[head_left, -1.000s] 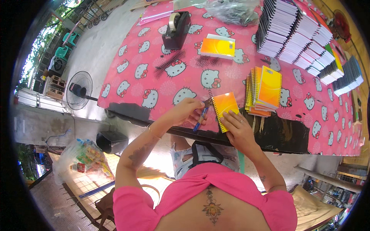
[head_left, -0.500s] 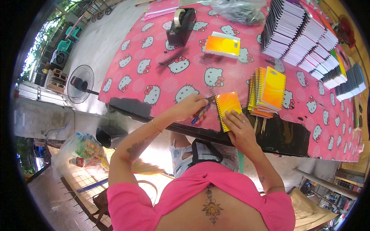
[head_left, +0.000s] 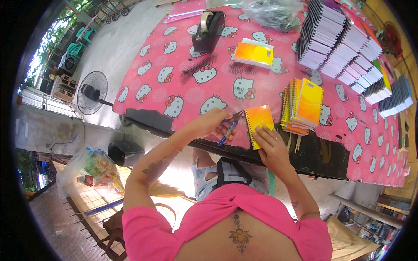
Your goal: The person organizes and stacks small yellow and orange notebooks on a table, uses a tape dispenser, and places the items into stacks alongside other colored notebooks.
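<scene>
A small yellow-orange spiral notebook (head_left: 257, 116) lies near the front edge of the table, its wire coil along the left side. My right hand (head_left: 271, 141) rests on its lower part, fingers stretched out flat over the cover. Beside the coil, my left hand (head_left: 214, 123) is closed around blue-handled pliers (head_left: 235, 117). Their dark jaws point at the upper part of the coil; whether they touch it is too small to tell. To the right stands a stack of similar spiral notebooks (head_left: 308, 102).
Farther back are another small pile of yellow notebooks (head_left: 254, 53), a black tape dispenser (head_left: 209, 35) and a clear plastic bag (head_left: 272, 13). Tall stacks of spiral-bound books (head_left: 322, 37) fill the far right. A fan (head_left: 92, 92) stands left of the pink-covered table (head_left: 150, 93).
My left hand has shifted slightly, and the pliers' handles have spread apart, with their jaws now more visible beside the coil. My right hand stays on the notebook.
</scene>
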### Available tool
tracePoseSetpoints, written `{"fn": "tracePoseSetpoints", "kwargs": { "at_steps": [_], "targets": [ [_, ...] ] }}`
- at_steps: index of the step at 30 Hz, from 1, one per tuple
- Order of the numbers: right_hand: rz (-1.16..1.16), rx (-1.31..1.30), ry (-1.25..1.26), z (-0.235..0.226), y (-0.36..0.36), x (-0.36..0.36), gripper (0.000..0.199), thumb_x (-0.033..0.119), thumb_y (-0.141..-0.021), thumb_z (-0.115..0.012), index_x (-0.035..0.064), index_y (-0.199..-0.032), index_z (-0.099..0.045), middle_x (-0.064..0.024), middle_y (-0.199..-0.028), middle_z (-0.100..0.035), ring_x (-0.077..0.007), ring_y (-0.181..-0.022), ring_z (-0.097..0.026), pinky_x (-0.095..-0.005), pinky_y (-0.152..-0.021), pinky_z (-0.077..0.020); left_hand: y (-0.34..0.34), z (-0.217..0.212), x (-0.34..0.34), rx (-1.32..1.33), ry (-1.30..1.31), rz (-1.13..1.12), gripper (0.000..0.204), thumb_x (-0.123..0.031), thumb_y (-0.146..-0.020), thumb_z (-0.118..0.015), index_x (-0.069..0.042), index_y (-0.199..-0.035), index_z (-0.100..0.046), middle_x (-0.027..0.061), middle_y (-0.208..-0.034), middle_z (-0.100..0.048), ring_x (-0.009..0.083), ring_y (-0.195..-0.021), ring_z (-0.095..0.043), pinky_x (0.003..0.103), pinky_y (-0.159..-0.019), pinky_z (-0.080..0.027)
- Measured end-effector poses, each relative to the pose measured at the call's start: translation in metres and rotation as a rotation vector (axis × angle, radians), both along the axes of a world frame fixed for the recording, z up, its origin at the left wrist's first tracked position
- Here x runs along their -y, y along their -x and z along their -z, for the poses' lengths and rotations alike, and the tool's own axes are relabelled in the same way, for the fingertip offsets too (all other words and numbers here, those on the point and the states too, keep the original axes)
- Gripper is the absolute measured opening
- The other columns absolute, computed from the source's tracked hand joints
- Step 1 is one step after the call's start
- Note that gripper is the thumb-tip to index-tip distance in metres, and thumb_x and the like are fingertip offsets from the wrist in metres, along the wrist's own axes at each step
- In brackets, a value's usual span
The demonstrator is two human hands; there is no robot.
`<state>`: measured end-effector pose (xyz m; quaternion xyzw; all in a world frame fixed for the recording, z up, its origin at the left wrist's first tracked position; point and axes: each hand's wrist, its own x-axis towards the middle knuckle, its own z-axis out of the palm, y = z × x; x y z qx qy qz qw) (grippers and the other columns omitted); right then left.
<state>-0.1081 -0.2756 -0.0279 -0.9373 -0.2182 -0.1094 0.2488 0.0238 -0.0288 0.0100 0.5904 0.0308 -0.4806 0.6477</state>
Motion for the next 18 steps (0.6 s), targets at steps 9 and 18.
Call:
{"fn": "tracePoseSetpoints", "kwargs": {
  "at_steps": [9, 18],
  "targets": [
    [-0.002, 0.002, -0.004, -0.002, 0.000, -0.001, 0.053, 0.006, -0.076, -0.071, 0.0071, -0.128, -0.060, -0.0104, -0.135, -0.058, -0.0290, -0.130, -0.051, -0.0461, -0.111, -0.0372, -0.009, 0.008, 0.003, 0.047, -0.084, 0.028, 0.031, -0.024, -0.098, -0.048, 0.005, -0.104, -0.055, 0.0204, -0.087, -0.068, 0.0307, -0.070, -0.071, 0.042, -0.061, -0.060],
    [-0.002, -0.003, -0.014, 0.000, 0.001, 0.000, 0.052, 0.006, -0.077, -0.070, 0.0076, -0.128, -0.060, -0.0103, -0.136, -0.057, -0.0285, -0.131, -0.050, -0.0458, -0.111, -0.0366, 0.019, -0.008, 0.018, 1.405, -0.893, 0.458, 0.030, -0.029, -0.092, -0.057, -0.007, -0.111, -0.065, 0.0189, -0.101, -0.064, 0.0388, -0.086, -0.064, 0.045, -0.075, -0.052]
  ]
}}
